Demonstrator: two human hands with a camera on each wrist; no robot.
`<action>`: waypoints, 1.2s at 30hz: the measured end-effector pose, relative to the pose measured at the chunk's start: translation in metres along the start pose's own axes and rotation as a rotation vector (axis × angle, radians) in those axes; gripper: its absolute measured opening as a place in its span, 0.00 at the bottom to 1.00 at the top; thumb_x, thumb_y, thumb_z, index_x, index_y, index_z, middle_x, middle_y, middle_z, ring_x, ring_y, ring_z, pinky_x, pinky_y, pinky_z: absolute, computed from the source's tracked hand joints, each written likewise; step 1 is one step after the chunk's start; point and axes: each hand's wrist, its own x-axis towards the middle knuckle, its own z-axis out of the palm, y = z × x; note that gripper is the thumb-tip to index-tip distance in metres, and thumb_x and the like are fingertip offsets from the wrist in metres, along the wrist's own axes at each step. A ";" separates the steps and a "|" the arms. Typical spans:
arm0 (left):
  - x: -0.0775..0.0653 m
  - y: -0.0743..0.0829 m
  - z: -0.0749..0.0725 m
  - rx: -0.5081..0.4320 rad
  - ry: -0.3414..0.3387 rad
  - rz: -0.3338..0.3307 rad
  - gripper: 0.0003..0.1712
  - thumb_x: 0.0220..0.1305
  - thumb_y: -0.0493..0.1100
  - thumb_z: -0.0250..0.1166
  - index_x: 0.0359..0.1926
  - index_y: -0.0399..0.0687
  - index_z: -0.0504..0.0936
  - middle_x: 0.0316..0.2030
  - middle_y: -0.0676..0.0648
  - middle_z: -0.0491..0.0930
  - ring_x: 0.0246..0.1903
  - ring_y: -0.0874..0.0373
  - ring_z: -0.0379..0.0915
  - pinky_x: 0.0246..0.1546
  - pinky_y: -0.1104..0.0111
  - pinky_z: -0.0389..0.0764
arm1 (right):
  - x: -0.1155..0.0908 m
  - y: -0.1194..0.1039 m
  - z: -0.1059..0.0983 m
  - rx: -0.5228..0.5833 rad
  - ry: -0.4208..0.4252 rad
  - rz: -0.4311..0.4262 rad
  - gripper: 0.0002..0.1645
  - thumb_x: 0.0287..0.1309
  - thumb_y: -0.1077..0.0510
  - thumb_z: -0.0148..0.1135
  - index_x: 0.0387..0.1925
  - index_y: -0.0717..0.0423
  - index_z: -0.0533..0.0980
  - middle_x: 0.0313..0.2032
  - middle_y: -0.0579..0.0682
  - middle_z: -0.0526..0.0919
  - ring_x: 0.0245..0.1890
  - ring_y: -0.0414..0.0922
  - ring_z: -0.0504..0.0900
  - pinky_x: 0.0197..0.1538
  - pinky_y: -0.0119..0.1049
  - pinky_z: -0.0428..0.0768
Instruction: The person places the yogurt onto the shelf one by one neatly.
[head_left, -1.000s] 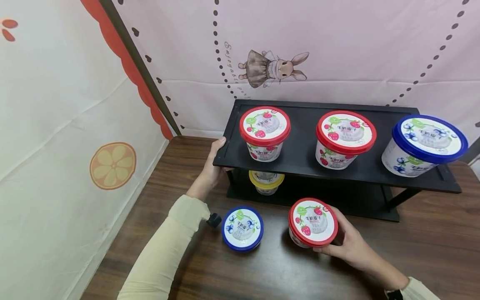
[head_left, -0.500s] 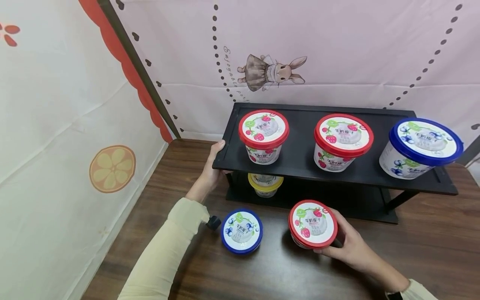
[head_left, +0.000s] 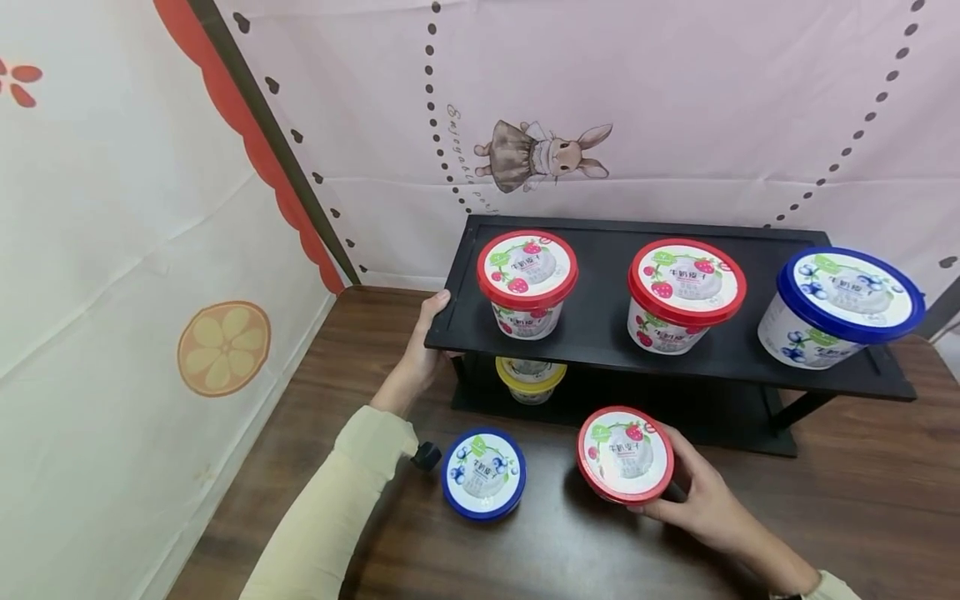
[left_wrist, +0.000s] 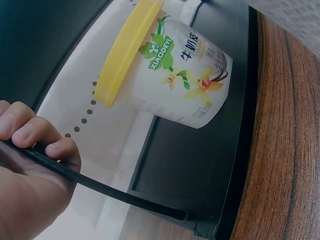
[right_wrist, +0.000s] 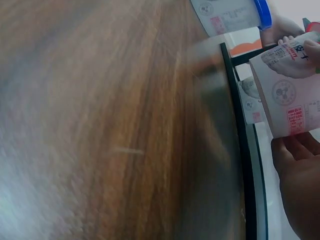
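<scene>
My right hand [head_left: 703, 493] grips a red-lidded strawberry yogurt tub [head_left: 626, 455] from its right side, in front of the black two-tier shelf [head_left: 585, 350]. In the right wrist view the same tub [right_wrist: 285, 100] looks raised off the table. My left hand [head_left: 422, 346] holds the shelf's left end; in the left wrist view its fingers [left_wrist: 42, 131] curl round a thin black part of the frame. Just left of the held tub, a blue-lidded blueberry tub [head_left: 483, 474] stands on the table. A yellow-lidded tub [head_left: 531, 380] sits on the lower tier at the left, partly hidden by the upper board.
On the upper tier stand two red-lidded tubs, one at the left [head_left: 527, 283] and one in the middle [head_left: 686, 296], plus a blue-lidded tub [head_left: 840, 307] at the right. Behind the shelf hangs a pink printed cloth [head_left: 675, 100]. The table [head_left: 525, 558] is dark wood.
The whole scene sits slightly lower in the head view. The held strawberry tub has stayed almost in place, its lid angle shifting slightly. My left hand keeps its place on the shelf.
</scene>
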 end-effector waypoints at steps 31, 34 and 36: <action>-0.004 0.000 0.000 -0.023 -0.004 -0.030 0.28 0.66 0.68 0.48 0.44 0.50 0.77 0.28 0.52 0.81 0.24 0.63 0.76 0.24 0.71 0.74 | 0.005 -0.001 -0.024 -0.013 0.085 -0.094 0.50 0.49 0.71 0.72 0.71 0.61 0.57 0.62 0.58 0.67 0.56 0.39 0.73 0.51 0.31 0.75; -0.004 0.002 0.000 -0.016 -0.003 -0.035 0.29 0.66 0.68 0.48 0.46 0.50 0.77 0.32 0.51 0.82 0.28 0.62 0.78 0.27 0.70 0.76 | 0.007 -0.003 -0.027 -0.036 0.092 -0.082 0.50 0.49 0.70 0.73 0.70 0.62 0.57 0.61 0.59 0.66 0.54 0.38 0.73 0.50 0.31 0.76; -0.004 0.003 0.000 -0.012 0.001 -0.034 0.29 0.66 0.68 0.48 0.47 0.51 0.77 0.32 0.51 0.82 0.28 0.62 0.78 0.27 0.70 0.76 | 0.009 -0.002 -0.028 -0.043 0.093 -0.074 0.50 0.49 0.69 0.74 0.70 0.61 0.57 0.61 0.59 0.67 0.54 0.39 0.73 0.50 0.31 0.76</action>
